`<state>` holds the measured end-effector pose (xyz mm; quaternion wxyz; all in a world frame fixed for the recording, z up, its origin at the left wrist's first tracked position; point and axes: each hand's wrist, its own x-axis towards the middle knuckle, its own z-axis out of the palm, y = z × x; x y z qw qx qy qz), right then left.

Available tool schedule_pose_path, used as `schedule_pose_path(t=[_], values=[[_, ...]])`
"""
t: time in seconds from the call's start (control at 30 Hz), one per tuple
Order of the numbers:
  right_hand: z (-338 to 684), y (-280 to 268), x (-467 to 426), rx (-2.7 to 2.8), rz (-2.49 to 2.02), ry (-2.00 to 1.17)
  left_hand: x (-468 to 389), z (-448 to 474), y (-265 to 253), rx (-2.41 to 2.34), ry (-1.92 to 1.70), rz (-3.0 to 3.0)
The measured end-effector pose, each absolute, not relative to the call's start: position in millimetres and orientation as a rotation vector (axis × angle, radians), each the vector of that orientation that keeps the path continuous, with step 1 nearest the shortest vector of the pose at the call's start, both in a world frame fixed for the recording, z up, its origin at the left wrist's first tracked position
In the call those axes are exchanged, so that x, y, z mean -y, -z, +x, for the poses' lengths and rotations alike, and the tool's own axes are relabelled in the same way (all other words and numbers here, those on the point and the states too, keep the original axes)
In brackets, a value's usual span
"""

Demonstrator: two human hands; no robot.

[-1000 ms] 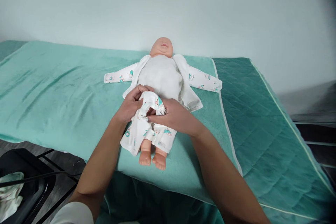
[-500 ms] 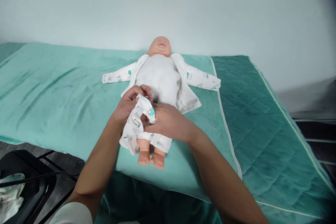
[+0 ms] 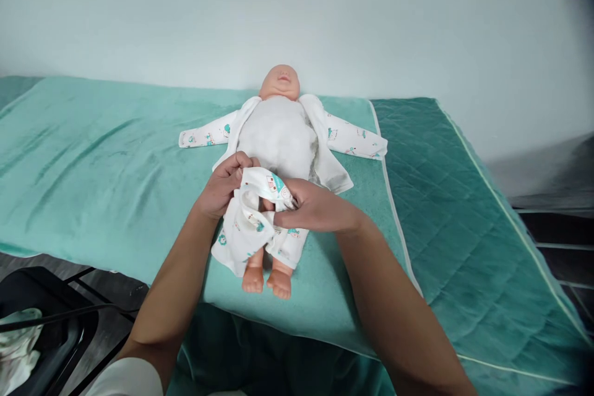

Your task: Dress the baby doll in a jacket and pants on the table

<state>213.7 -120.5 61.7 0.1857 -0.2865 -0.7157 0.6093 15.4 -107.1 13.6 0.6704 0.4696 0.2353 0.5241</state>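
A baby doll (image 3: 279,82) lies on its back, head toward the wall and bare feet toward me. Its open white jacket (image 3: 355,138) has printed sleeves spread to both sides, with the pale torso showing between the flaps. White printed baby pants (image 3: 244,232) are bunched over the doll's legs, their waistband held up and stretched across the lower belly. My left hand (image 3: 226,185) pinches the waistband at its left side. My right hand (image 3: 318,205) grips the right side, thumb in front and fingers partly hidden behind the cloth. Both feet stick out below the pants.
A green plush blanket (image 3: 93,161) covers the bed under the doll. To the right lies a darker quilted cover (image 3: 464,216). A white wall (image 3: 297,6) rises behind. At lower left stands a black chair (image 3: 51,315) with crumpled cloth (image 3: 18,346) on it.
My right hand has shifted right and slightly up, pulling the waistband wider. More of its printed edge and the opening now shows. My left hand stays nearly in place.
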Motion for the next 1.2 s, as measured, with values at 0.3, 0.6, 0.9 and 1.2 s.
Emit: schedule_pose_path(t=[0.3, 0.6, 0.9, 1.2], values=[[215, -52, 117, 1.747, -0.761, -1.742, 105, -9, -16, -0.584, -0.832, 1.26], [211, -51, 119, 1.656, -0.802, -1.764, 108, -13, -14, -0.627, -0.8, 1.168], [206, -35, 115, 1.18, -0.797, -1.839, 107, -3, -9, -0.677, -1.013, 1.047], [201, -37, 119, 1.202, -0.865, -1.743, 108, -9, -11, -0.623, -0.77, 1.169]])
